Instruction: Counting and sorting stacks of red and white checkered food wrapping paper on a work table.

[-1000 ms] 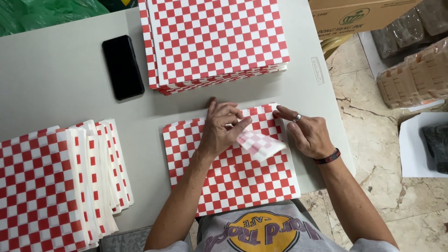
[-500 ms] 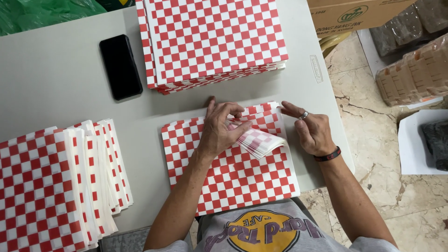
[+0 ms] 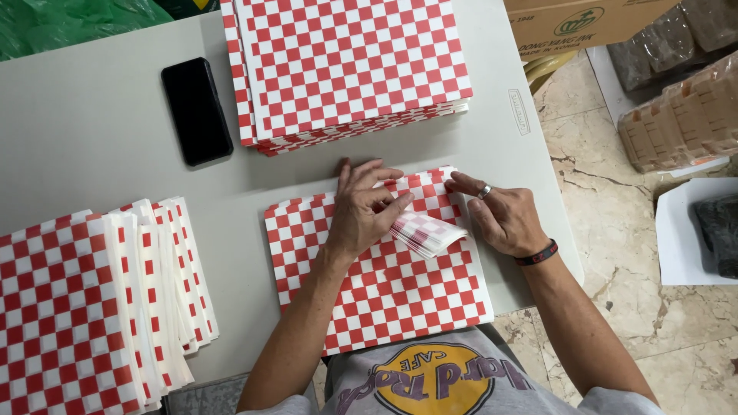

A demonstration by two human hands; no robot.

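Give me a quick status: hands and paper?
Left hand pressing folded checkered sheet. Right hand flat at the pile's right edge. Phone and big stack clear.

Three lots of checkered paper (image 3: 384,300) lay at six, nine and twelve o'clock; one black phone (image 3: 196,111) at eleven.

Packing or prep workroom, likely food-service back area: grey tabletop (image 3: 92,131) loaded with big stacks of red-and-white checked paper sheets (image 3: 346,65), cardboard carton (image 3: 584,23) and plastic-wrapped bundles (image 3: 676,123) sitting on a worn marble floor (image 3: 607,253), green plastic bags (image 3: 69,23) behind.
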